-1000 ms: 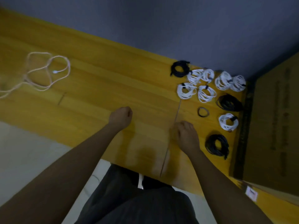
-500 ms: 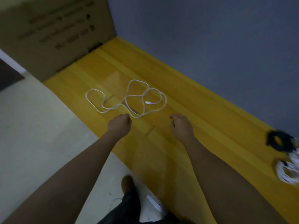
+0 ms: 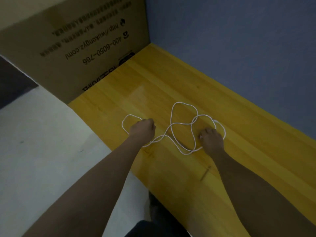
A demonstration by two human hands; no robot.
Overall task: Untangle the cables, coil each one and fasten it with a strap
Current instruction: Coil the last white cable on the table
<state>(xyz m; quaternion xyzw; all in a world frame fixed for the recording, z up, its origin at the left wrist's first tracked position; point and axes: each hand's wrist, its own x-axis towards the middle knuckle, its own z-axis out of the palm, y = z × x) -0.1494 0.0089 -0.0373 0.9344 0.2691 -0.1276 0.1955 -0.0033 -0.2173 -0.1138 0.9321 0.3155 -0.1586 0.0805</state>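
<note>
Cable point(image 3: 171, 129) is lying in loose white loops on the yellow table point(image 3: 239, 151), light and floppy. My left hand point(image 3: 142, 130) is clenching its left loop; whether my right hand point(image 3: 211, 136) is gripping, I cannot tell.

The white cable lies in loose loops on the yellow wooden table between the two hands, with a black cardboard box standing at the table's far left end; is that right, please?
Not quite: the cardboard box is brown, not black, as the head view shows. The rest holds: the white cable lies in loose loops on the yellow wooden table, between the left hand and the right hand.
</note>
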